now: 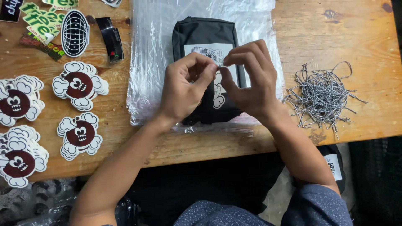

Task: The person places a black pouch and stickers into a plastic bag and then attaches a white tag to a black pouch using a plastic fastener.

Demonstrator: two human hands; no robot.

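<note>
Your left hand [184, 86] and right hand [251, 79] meet above the black pouch [205, 35], fingertips pinched together on something too small to make out. The pouch lies on a stack of clear bags [155, 50] on the table [326, 29]. Cords [322, 98] are heaped to your right, stickers [79, 83] to your left.

1. Cartoon stickers [79, 85] in stacks on the left of the wooden table [335, 29].
2. Green stickers [39, 19] and an oval sticker [75, 33] above them.
3. A black clip [110, 39] beside the oval sticker.
</note>
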